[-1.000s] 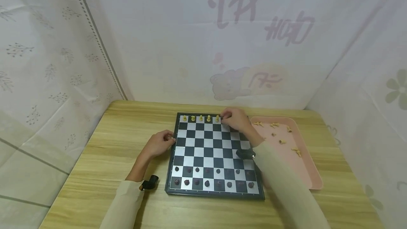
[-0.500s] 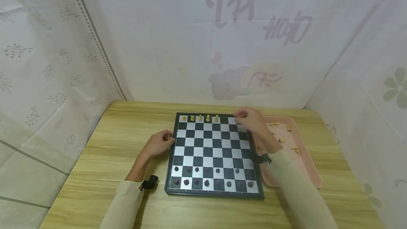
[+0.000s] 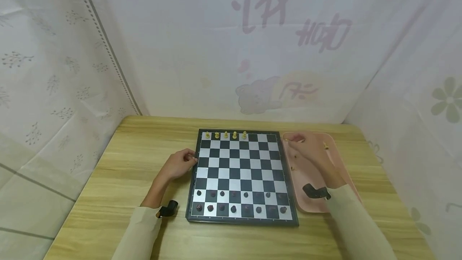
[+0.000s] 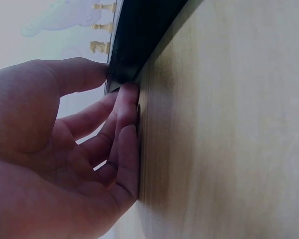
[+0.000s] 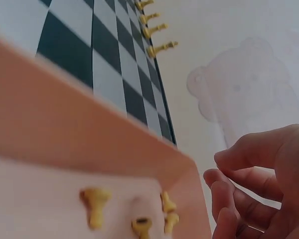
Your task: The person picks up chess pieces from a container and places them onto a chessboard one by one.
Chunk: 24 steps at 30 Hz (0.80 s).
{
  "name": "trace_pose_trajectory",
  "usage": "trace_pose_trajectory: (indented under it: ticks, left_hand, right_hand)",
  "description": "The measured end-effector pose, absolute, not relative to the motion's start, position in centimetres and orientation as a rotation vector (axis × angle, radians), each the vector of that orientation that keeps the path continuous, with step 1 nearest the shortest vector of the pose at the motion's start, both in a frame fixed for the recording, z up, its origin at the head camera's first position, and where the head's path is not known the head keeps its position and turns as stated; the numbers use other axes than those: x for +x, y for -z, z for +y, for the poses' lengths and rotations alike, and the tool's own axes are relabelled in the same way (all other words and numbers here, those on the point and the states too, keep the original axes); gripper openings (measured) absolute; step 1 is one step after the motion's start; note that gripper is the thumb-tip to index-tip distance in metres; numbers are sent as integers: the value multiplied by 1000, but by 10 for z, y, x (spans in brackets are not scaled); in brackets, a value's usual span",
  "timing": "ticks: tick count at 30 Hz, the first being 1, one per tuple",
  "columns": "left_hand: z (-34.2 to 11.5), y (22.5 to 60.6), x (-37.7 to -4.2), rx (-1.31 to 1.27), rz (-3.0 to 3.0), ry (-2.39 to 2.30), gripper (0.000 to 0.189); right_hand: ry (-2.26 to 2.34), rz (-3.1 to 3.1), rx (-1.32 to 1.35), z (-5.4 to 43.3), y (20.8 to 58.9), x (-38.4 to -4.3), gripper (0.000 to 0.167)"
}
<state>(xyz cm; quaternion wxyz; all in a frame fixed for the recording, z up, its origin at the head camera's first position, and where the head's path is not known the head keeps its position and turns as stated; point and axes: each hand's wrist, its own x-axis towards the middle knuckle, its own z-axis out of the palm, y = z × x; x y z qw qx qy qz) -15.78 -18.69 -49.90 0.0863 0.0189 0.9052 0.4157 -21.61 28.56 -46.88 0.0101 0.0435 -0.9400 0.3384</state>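
Note:
My left hand (image 3: 179, 163) holds the left edge of the chessboard (image 3: 234, 163). In the left wrist view its thumb (image 4: 82, 74) lies on the board's top rim, with curled fingers against the side. My right hand (image 3: 308, 147) is over the far part of the pink tray (image 3: 306, 202), fingers loosely bent. The right wrist view shows thumb and forefinger (image 5: 217, 177) close together, no piece between them. Several yellow chess pieces (image 5: 96, 206) lie in the tray, partly hidden by the hand in the head view. A yellow king (image 5: 162, 49) ends the row standing on the board's far edge.
Dark chess pieces (image 3: 233, 209) fill two rows at the board's near side. Board and tray lie side by side on a wooden table (image 3: 144, 139). A patterned white curtain (image 3: 180, 51) hangs behind the table and at both sides.
My right hand has moved right, from the board's far row beside the last yellow piece, to over the tray. My left hand stays at the board's left edge.

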Motion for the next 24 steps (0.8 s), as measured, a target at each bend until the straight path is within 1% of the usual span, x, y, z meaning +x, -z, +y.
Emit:
trace_pose_trajectory:
  ticks: [5,9,13,15,24]
  left_hand:
    - [-187,498,-157,65,2696,-1241,33]
    - [-186,498,-157,65,2693,-1249,32]
    - [-186,497,-156,64,2695,-1249,32]
    - [-186,497,-157,64,2697,-1245,33]
    - [-187,498,-158,67,2699,-1246,32]
  right_hand:
    - [-846,-2852,148,308,473,-210,20]
    - [-995,-2790,219,320,476,-212,16]
    - [-1112,-2736,243,326,479,-212,15]
    - [-1098,-2730,242,329,481,-211,17]
    - [-1020,-2876,63,344,486,-208,22]
